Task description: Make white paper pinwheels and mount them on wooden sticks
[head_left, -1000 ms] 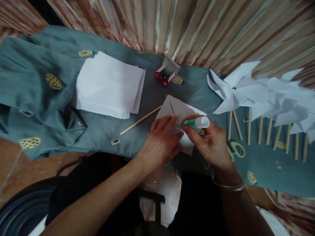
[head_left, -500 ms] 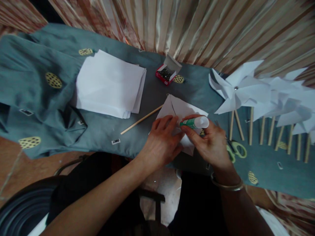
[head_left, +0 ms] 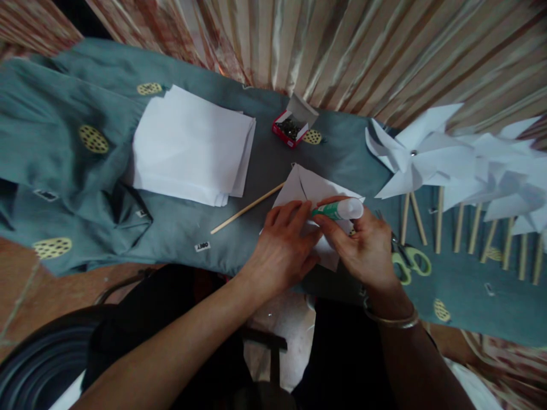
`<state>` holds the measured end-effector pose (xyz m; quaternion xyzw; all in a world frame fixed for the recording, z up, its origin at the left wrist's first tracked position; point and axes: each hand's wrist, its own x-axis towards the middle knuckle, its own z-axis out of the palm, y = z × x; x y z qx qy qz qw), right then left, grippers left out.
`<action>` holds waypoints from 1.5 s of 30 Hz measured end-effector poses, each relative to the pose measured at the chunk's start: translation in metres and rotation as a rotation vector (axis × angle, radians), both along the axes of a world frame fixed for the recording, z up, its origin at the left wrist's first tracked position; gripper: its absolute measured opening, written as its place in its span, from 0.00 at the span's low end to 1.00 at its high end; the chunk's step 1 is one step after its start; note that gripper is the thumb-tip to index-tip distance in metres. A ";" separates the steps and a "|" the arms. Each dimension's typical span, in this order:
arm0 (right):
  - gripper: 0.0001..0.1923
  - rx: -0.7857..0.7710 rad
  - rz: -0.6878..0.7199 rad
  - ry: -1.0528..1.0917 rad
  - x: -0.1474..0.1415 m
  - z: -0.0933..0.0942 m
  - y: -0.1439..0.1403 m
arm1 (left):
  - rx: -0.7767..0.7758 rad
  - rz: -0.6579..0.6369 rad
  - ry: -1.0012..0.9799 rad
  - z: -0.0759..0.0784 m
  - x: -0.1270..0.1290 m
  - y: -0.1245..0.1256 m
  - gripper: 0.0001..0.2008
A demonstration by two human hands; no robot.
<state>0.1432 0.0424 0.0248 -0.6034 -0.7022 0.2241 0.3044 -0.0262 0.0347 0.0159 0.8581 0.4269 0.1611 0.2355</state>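
Note:
A white paper square (head_left: 323, 185) with slits cut into it lies at the front of the cloth. My left hand (head_left: 287, 236) rests on its left part, fingers stretched over the sheet. In my right hand (head_left: 368, 244) is a glue stick (head_left: 337, 210) with a green and white barrel, tilted so its lower end points at the middle of the paper. That tip is hidden between my hands. A thin wooden stick (head_left: 245, 209) lies slanting to the left, its upper end reaching the paper's edge. Just right of my right hand are scissors (head_left: 416, 261) with light green handles.
A stack of white paper (head_left: 192, 148) lies at the left. Behind the square stands an open red box of pins (head_left: 290, 130). Finished paper pinwheels (head_left: 431, 151) on wooden sticks overlap at the right. A pleated curtain (head_left: 325, 51) hangs along the table's far edge.
Both hands keep nearly the same place on the paper, with the glue stick still in the right one. The whole view has shifted very slightly.

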 end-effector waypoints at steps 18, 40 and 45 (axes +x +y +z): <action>0.11 0.013 -0.047 -0.039 -0.003 0.000 0.005 | -0.024 -0.008 -0.004 -0.001 -0.001 0.001 0.19; 0.14 0.002 -0.075 -0.100 0.002 0.006 0.002 | 0.000 -0.008 0.009 -0.001 -0.001 0.001 0.18; 0.12 -0.028 -0.152 0.155 0.008 0.009 -0.001 | 0.023 0.000 0.007 -0.002 -0.001 0.001 0.16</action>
